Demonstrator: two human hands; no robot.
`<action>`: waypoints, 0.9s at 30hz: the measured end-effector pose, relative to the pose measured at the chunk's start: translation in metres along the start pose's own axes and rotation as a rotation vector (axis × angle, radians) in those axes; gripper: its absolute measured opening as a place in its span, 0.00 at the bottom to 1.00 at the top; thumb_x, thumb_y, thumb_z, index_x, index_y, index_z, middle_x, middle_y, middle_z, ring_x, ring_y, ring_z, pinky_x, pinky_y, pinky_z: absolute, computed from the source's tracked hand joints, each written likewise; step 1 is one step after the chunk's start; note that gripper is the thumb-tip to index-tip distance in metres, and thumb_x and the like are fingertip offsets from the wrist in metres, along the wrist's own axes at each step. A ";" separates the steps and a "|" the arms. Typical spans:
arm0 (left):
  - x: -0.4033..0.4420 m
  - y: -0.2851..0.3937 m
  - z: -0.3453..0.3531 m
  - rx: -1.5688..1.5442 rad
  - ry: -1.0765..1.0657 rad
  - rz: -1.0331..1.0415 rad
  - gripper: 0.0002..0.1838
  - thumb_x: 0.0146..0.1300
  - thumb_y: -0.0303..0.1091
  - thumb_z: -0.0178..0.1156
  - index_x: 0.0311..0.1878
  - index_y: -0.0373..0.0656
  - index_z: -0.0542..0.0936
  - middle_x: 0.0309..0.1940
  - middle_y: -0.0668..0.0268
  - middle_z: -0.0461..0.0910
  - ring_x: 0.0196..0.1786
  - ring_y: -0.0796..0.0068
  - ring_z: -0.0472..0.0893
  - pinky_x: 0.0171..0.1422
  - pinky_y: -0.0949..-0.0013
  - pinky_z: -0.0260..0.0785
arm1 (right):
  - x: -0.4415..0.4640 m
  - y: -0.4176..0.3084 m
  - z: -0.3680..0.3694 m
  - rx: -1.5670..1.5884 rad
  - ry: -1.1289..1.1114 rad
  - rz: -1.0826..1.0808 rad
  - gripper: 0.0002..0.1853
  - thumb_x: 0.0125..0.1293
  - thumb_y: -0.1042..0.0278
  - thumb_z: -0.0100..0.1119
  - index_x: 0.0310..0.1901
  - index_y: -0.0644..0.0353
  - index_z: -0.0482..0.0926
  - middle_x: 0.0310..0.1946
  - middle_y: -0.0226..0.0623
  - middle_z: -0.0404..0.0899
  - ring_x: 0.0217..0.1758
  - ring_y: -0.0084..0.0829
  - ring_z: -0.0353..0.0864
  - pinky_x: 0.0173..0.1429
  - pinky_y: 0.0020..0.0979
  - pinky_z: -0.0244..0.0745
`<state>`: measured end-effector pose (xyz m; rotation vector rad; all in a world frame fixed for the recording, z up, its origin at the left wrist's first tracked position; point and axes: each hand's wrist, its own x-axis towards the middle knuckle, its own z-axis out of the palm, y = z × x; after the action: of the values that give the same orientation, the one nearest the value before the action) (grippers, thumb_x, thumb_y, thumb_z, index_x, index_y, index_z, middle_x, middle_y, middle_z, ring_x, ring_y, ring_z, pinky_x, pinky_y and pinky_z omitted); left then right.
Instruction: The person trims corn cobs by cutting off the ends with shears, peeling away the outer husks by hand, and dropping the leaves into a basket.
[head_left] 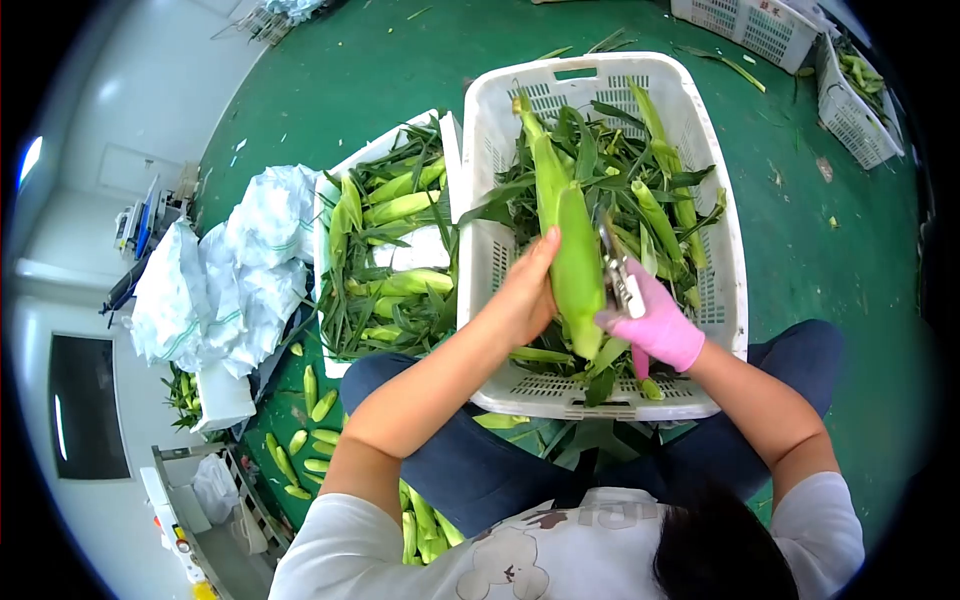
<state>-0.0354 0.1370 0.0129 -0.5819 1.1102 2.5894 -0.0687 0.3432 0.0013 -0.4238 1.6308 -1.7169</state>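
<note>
bare left hand [535, 287] clasping long green husk-wrapped corn ear [577, 265] above white slotted plastic crate [738, 270]; pink-gloved right hand [658, 322] closed round silver metal shears [616, 268], right side. ear likely firm, modest weight, husk slick; best held mid-body.

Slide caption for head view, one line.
Bare left hand grips a green corn ear, pink-gloved right hand holds a metal tool, over a white crate.

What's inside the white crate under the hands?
Leaves and unpeeled corn ears show in the crate. The left hand, the held ear, the gloved right hand and its metal tool cover part; what lies beneath the leaves is hidden.
</note>
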 end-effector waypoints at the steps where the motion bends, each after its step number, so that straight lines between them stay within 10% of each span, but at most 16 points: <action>1: 0.007 -0.001 -0.005 -0.019 0.019 -0.050 0.34 0.72 0.51 0.61 0.72 0.42 0.65 0.57 0.58 0.76 0.62 0.60 0.77 0.68 0.57 0.69 | 0.001 0.001 0.002 -0.170 -0.004 -0.045 0.27 0.57 0.65 0.70 0.56 0.60 0.69 0.39 0.34 0.73 0.40 0.26 0.74 0.48 0.31 0.74; 7: 0.016 0.003 -0.005 0.581 0.236 0.221 0.30 0.69 0.48 0.66 0.65 0.41 0.70 0.52 0.60 0.80 0.51 0.70 0.80 0.54 0.67 0.76 | -0.001 -0.016 -0.012 -0.468 0.138 -0.162 0.33 0.57 0.57 0.71 0.61 0.61 0.70 0.46 0.45 0.78 0.48 0.43 0.80 0.58 0.37 0.74; 14: -0.002 0.006 0.006 1.569 0.244 0.548 0.39 0.56 0.39 0.77 0.69 0.42 0.70 0.57 0.57 0.80 0.57 0.65 0.81 0.62 0.62 0.73 | 0.006 -0.027 -0.063 -0.264 0.066 -0.004 0.40 0.57 0.55 0.70 0.66 0.67 0.66 0.49 0.41 0.74 0.53 0.33 0.74 0.61 0.32 0.70; 21: -0.004 0.030 -0.005 1.402 0.038 0.423 0.43 0.51 0.33 0.79 0.71 0.40 0.71 0.64 0.58 0.77 0.65 0.68 0.77 0.70 0.65 0.67 | 0.013 -0.027 -0.072 -0.572 0.056 -0.123 0.22 0.59 0.65 0.66 0.52 0.64 0.75 0.37 0.33 0.78 0.33 0.22 0.77 0.40 0.28 0.77; 24: -0.005 0.044 -0.015 1.252 -0.051 0.385 0.43 0.49 0.31 0.79 0.70 0.41 0.72 0.64 0.62 0.76 0.65 0.70 0.75 0.71 0.66 0.65 | 0.004 -0.044 -0.058 -0.166 0.028 0.102 0.16 0.60 0.66 0.65 0.47 0.64 0.78 0.32 0.30 0.79 0.35 0.21 0.78 0.40 0.25 0.77; 27: -0.011 0.063 -0.024 1.262 -0.149 0.368 0.43 0.47 0.29 0.79 0.70 0.40 0.73 0.62 0.64 0.76 0.65 0.71 0.73 0.72 0.66 0.63 | -0.005 -0.053 -0.062 -0.064 -0.162 0.131 0.27 0.56 0.60 0.68 0.55 0.64 0.75 0.36 0.31 0.79 0.39 0.24 0.79 0.46 0.27 0.76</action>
<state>-0.0443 0.0760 0.0430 0.1374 2.5186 1.5300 -0.1212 0.3879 0.0439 -0.4637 1.5640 -1.4985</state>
